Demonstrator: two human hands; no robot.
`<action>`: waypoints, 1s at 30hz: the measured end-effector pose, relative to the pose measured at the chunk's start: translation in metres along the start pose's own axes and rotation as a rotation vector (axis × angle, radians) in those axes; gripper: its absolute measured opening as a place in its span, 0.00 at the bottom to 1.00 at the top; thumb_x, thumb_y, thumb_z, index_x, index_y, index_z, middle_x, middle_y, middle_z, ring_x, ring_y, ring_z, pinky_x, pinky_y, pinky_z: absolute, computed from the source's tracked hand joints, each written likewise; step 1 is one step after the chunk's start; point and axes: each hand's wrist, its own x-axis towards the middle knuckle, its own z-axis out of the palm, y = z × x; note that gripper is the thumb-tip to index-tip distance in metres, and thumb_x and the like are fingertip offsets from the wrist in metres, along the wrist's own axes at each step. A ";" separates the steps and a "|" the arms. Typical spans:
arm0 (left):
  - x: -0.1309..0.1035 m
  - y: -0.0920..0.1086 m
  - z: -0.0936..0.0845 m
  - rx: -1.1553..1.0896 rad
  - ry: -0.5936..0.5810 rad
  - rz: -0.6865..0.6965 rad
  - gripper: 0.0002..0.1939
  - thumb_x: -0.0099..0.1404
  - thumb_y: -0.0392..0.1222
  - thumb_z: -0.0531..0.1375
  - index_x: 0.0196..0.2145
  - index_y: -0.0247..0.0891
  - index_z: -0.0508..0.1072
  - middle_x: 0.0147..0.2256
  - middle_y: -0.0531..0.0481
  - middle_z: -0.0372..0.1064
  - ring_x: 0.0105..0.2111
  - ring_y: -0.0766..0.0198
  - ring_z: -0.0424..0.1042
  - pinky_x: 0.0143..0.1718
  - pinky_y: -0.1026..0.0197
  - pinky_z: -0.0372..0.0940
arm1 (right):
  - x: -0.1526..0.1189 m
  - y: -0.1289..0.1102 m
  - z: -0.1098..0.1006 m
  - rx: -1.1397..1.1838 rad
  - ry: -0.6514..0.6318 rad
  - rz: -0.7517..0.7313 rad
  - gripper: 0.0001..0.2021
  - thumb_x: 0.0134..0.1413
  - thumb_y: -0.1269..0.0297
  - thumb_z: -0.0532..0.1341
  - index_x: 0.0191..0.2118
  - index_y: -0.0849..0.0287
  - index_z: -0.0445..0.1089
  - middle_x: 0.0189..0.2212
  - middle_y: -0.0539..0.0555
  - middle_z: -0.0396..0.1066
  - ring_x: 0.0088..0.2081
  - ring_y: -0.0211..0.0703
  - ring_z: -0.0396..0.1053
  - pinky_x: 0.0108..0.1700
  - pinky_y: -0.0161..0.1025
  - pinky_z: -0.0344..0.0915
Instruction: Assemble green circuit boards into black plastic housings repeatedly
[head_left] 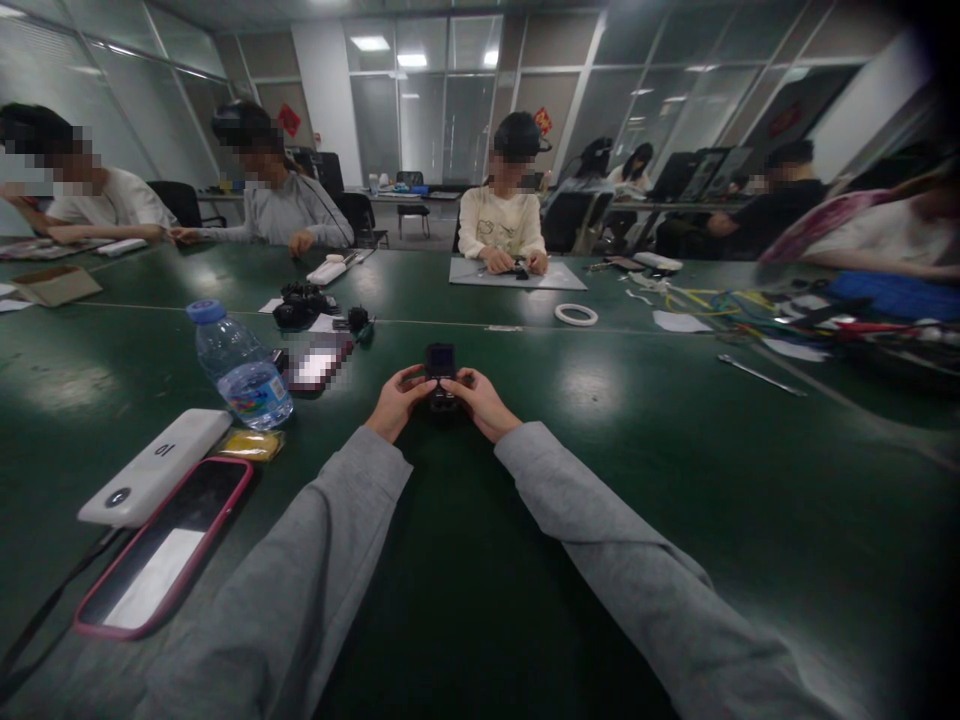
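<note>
Between my two hands, over the green table, is a small black handheld device with a little dark screen on its upper part and what look like buttons below. My left hand grips its left side, thumb on the front. On the other side my right hand holds it the same way, its thumb close to the left one. The fingers behind the device are partly hidden. Grey sleeves cover both my forearms.
To my left are a water bottle, a white power bank, a pink-cased phone and a yellow packet. A white ring and a metal rod lie farther right, near tangled cables. Several people sit around.
</note>
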 end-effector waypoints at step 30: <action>-0.005 0.014 0.005 -0.256 -0.072 -0.262 0.37 0.57 0.70 0.48 0.44 0.34 0.73 0.38 0.41 0.73 0.42 0.55 0.72 0.44 0.52 0.66 | -0.013 0.005 0.050 -0.132 -0.025 -0.065 0.24 0.40 0.51 0.69 0.38 0.57 0.57 0.39 0.50 0.63 0.41 0.38 0.63 0.46 0.37 0.61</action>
